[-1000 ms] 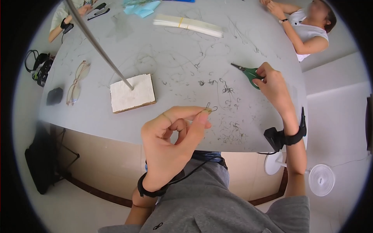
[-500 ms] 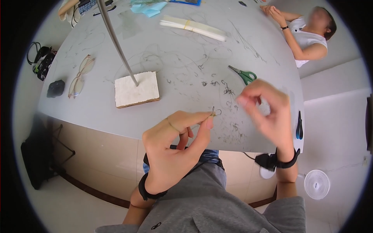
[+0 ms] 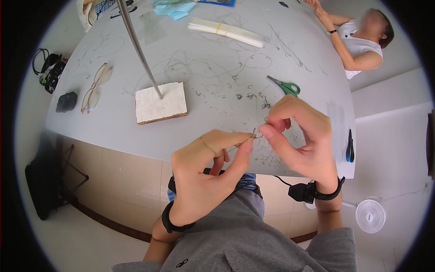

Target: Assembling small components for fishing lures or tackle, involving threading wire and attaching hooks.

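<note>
My left hand [image 3: 206, 165] pinches a small dark fishing hook [image 3: 254, 132] between thumb and forefinger, its bend sticking out past the fingertips. A thin line loops around that forefinger. My right hand [image 3: 306, 136] is closed in a pinch right beside the hook, thumb and forefinger close together; whatever they hold is too small to make out. Beyond my hands lie several loose hooks [image 3: 264, 101] and fine clippings. Green-handled scissors [image 3: 289, 88] rest just past my right hand.
A white block [image 3: 161, 105] carries an upright metal rod [image 3: 140, 56]. Eyeglasses [image 3: 94, 90] and a black lump [image 3: 66, 102] lie to the left. Farther off are a banded white bundle [image 3: 226, 31] and thin lines. Dark-blue snips [image 3: 350, 147] lie by the right edge; a person [image 3: 362, 47] sits far right.
My right hand has moved left and slightly down, bringing its fingertips to the hook. My left hand has shifted slightly right, still pinching the fishing hook.
</note>
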Available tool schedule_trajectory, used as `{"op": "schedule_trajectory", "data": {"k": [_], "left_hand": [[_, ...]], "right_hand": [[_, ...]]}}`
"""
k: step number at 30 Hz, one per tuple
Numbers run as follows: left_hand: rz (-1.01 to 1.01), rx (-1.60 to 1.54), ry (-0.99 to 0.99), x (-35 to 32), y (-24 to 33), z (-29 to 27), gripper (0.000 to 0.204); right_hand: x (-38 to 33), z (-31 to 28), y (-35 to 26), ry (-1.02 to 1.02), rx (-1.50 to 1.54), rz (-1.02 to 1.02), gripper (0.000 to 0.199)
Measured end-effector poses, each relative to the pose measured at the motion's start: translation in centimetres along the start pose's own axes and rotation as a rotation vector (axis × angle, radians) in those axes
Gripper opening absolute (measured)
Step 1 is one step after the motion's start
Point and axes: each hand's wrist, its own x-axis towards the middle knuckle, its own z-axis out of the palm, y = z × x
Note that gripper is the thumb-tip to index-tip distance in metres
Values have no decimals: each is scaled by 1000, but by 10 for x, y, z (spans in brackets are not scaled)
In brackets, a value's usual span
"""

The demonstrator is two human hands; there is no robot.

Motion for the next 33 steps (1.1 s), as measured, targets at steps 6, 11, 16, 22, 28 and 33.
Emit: {"op": "schedule_trajectory", "data": {"k": [6, 11, 16, 22, 28, 33], "left_hand": [[-110, -193, -90, 1, -4, -7, 10], [-123, -270, -110, 0, -5, -6, 10], [-165, -286, -130, 1, -2, -8, 10], [-178, -347, -116, 2, 6, -10, 17], [61, -638, -177, 6, 5, -20, 27], [104, -498, -38, 2, 6, -31, 35]], "right_hand": [[-1, -1, 2, -18, 59, -120, 20], [1, -1, 5, -37, 133, -179, 17], [2, -4, 4, -78, 161, -172, 16], [3, -11, 1, -76, 139, -124, 16], [4, -24, -4, -69, 142, -143, 15], [6, -32, -9, -35, 55, -190, 14]]}}
